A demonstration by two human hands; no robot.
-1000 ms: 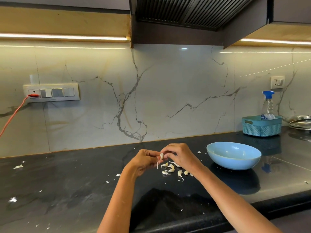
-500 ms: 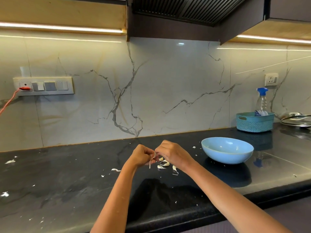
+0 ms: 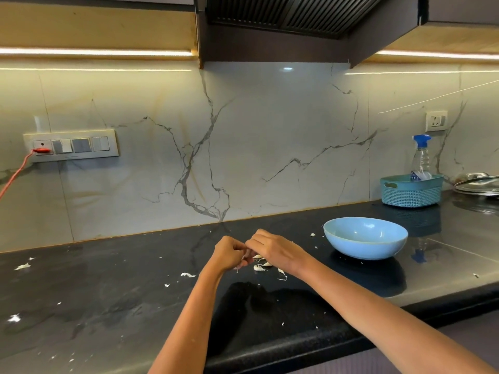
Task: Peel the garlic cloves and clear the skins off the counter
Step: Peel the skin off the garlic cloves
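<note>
Two hands meet at the lower middle of the frame, just above the black tabletop [image 3: 108, 306]. The left hand [image 3: 229, 253] is curled, fingertips pinched on a garlic clove [image 3: 243, 261] that is mostly hidden, with a thin strip of skin dangling below it; its long axis cannot be told. The right hand [image 3: 272, 249] curls in from the right, fingertips touching the same spot, seemingly picking at the skin. So the clove lies between the two hands, equally near both.

Directly beneath and slightly right of the hands lies a small cluster of cloves and skins [image 3: 262, 265]. Loose skin flakes [image 3: 187, 274] scatter leftward across the tabletop. A blue bowl [image 3: 365, 237] stands near, to the right, with bare tabletop between. The front edge runs along the lower frame, close under the forearms; open room spreads to the left.
</note>
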